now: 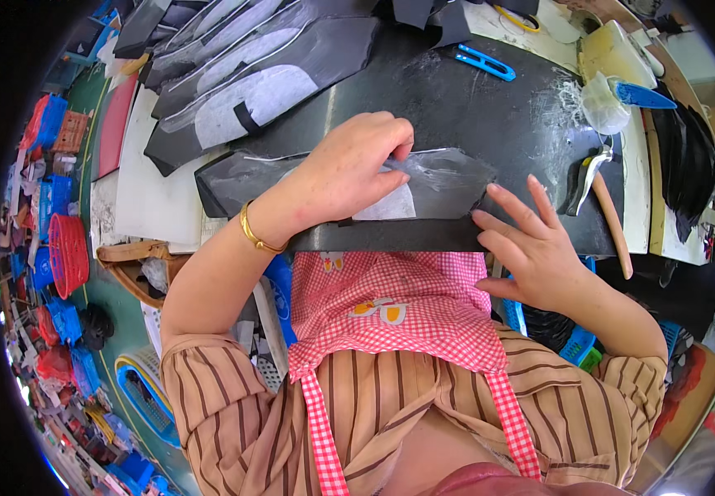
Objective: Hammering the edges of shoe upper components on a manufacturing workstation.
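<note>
red basket [69,263], green floor [124,302], blue basket [63,319]

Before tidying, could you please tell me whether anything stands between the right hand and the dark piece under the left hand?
Nothing visible does; the right hand is at the right end of the dark piece.

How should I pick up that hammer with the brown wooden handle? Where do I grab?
Best is probably the lower half of the hammer's brown wooden handle, from the near side, where the right hand is. The handle is long and slim, and its end seems to stick out past the edge of the black work surface, so it should be easy to clasp. The silver-and-black head lies farther away.
</note>
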The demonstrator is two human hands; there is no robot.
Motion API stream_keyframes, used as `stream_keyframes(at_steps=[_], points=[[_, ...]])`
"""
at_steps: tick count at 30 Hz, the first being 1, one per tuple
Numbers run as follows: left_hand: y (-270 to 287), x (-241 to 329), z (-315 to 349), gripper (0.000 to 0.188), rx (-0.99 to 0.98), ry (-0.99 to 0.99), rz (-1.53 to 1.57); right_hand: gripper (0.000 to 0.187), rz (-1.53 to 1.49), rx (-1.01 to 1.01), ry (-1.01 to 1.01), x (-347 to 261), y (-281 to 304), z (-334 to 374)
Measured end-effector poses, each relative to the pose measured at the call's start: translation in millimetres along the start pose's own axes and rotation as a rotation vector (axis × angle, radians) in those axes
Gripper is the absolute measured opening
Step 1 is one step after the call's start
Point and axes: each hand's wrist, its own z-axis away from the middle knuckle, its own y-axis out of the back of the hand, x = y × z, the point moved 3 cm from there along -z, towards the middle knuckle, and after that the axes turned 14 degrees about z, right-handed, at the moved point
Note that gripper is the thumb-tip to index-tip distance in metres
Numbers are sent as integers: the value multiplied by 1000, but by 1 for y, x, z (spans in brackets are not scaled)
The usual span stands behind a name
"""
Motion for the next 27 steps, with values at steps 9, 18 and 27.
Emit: stream_keyframes(at_steps=[9, 18, 27], points=[[3, 6, 4, 23, 14, 15, -10, 40, -898, 108, -628, 77, 7, -30], [4, 6, 3, 22, 42, -9, -39, 54, 606, 123, -511, 124, -43, -62], [4, 16, 2, 16, -35, -8, -103, 67, 205, -106, -311, 50, -8, 14]])
